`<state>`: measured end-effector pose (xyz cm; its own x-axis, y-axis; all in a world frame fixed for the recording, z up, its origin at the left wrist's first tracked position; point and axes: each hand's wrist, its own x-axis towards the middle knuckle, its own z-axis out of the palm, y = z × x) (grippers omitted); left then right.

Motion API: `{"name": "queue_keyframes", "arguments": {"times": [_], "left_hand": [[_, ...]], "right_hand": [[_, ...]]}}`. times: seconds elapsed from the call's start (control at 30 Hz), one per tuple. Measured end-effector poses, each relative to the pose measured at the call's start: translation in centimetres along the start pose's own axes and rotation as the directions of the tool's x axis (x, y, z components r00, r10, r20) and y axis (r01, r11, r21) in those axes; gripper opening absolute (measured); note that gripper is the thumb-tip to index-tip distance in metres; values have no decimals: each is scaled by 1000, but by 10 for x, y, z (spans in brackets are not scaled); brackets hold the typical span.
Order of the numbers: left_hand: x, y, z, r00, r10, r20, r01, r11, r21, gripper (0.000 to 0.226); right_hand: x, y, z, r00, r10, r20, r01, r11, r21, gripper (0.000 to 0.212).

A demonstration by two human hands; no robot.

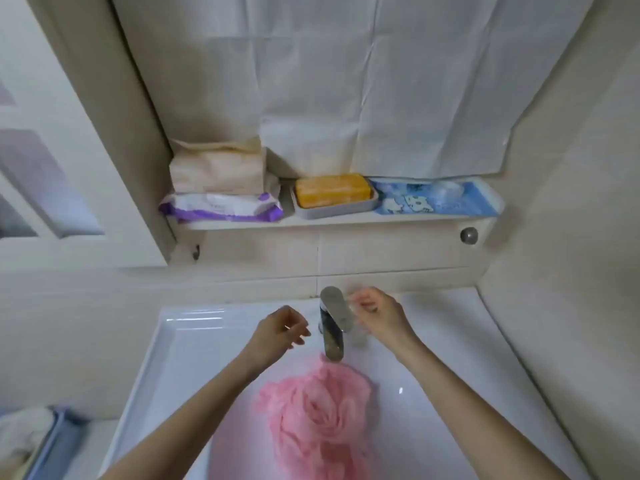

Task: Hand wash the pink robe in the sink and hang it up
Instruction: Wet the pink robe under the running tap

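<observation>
At the bottom left a blue basket (65, 441) with something white in it is cut off by the edge. On the shelf (346, 221) above, a beige pack (216, 171) lies on a wipes pack (221, 207), then comes a soap (332, 190) in its dish (336, 211), then a blue cloth (433, 200).

Your left hand (280, 329) hovers just left of the tap (332, 323), fingers loosely curled and holding nothing. The robe (318, 410) lies bunched in the sink (166, 341) under the spout. Its near end runs out of frame, and you cannot tell whether water is running.

Your right hand (377, 313) is just right of the tap's lever. Its curled fingers are blurred, so you cannot tell whether they touch or grip anything.
</observation>
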<state>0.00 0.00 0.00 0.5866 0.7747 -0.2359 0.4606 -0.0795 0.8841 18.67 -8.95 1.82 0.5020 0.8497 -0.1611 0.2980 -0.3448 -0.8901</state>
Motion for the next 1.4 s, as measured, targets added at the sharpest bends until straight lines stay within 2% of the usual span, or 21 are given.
{"name": "queue_keyframes", "arguments": {"times": [0.07, 0.17, 0.3, 0.4, 0.47, 0.53, 0.57, 0.6, 0.63, 0.7, 0.73, 0.8, 0.93, 1.0, 1.1, 1.17, 1.2, 1.23, 1.27, 1.33, 1.4], "left_hand": [[7, -22, 9, 997, -73, 0, 73, 996, 47, 7], [9, -59, 25, 982, -188, 14, 187, 981, 45, 12], [5, -79, 42, 972, -229, 46, 228, 973, 27, 13], [8, -82, 46, 974, -224, 28, 224, 975, 8, 15], [11, -87, 50, 972, -232, 23, 232, 972, 26, 15], [12, -96, 59, 965, -260, 40, 254, 961, 105, 9], [13, -103, 64, 960, -270, 67, 254, 949, 184, 28], [14, -110, 71, 953, -282, 109, 241, 927, 287, 57], [15, -115, 78, 941, -300, 158, 218, 892, 395, 86], [21, -125, 94, 914, -329, 236, 142, 807, 573, 127], [25, -133, 102, 902, -337, 271, 97, 769, 632, 136], [36, -150, 117, 873, -345, 346, -8, 698, 716, 139], [44, -180, 144, 854, -321, 409, -192, 537, 822, 125], [41, -190, 149, 885, -258, 389, -255, 431, 866, 105], [33, -205, 149, 896, -204, 395, -280, 430, 858, 65], [23, -211, 148, 908, -148, 392, -291, 453, 843, 40], [18, -213, 147, 912, -125, 390, -292, 469, 834, 33], [13, -216, 147, 913, -111, 392, -294, 485, 824, 31], [7, -218, 147, 914, -84, 398, -307, 500, 810, 31], [-3, -225, 146, 905, 33, 424, -385, 486, 784, 35], [-6, -232, 142, 882, 128, 453, -460, 447, 768, 40]], "right_hand": [[8, 21, 10, 995, 85, -51, -89, 993, -72, 12], [8, 44, 27, 972, 221, 84, -225, 974, 38, 17], [13, 21, 24, 969, 152, 196, -234, 822, 519, 13], [18, 16, 15, 967, 85, 240, -180, 896, 406, 12], [15, 33, 13, 985, 92, 146, -143, 906, 398, 9], [8, 66, 17, 977, 180, -114, -117, 901, 419, 6], [7, 88, 23, 956, 224, -187, -147, 923, 357, 8], [7, 110, 30, 953, 252, -166, -214, 952, 219, 16], [8, 133, 41, 958, 281, -54, -278, 959, 59, 34], [13, 174, 65, 928, 295, 227, -255, 948, -192, 89], [16, 189, 78, 909, 292, 297, -213, 939, -269, 112], [20, 207, 99, 887, 287, 363, -160, 926, -341, 132], [9, 228, 128, 844, 374, 385, -253, 910, -328, 108], [-1, 232, 137, 835, 407, 371, -253, 882, -399, 71], [-10, 232, 129, 779, 437, 450, -318, 893, -318, 12], [-8, 236, 118, 814, 484, 322, -480, 872, -97, 18], [-7, 244, 116, 852, 506, 137, -498, 863, -87, 15], [-7, 248, 115, 868, 495, -39, -495, 856, -148, 17], [-6, 254, 117, 903, 419, -98, -427, 843, -327, 27], [-10, 263, 130, 949, 302, 86, -226, 847, -482, 40], [-13, 264, 143, 901, 350, 258, -213, 872, -441, 34]]}}
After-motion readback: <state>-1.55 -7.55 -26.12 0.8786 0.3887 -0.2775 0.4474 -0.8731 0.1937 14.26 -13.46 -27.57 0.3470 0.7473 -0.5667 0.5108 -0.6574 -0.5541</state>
